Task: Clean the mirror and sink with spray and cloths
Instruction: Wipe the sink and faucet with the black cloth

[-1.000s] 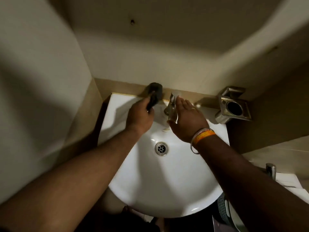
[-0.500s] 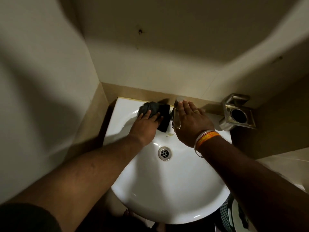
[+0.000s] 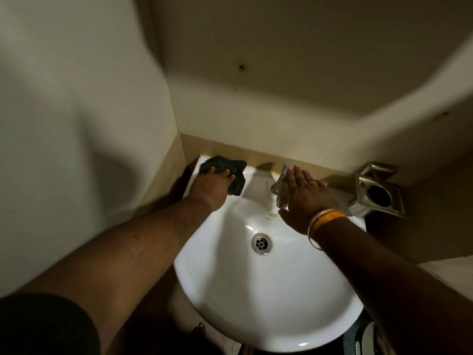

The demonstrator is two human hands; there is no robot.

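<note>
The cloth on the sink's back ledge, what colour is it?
Black cloth, seen in the head view.

one sink (image 3: 268,303), one cloth (image 3: 225,166), two hands (image 3: 211,187) (image 3: 307,198)

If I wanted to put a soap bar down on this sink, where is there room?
The bowl is bare around the drain and toward the near rim. The back ledge is crowded: the left hand presses a dark cloth on the left corner, and the right hand sits against the tap.
</note>
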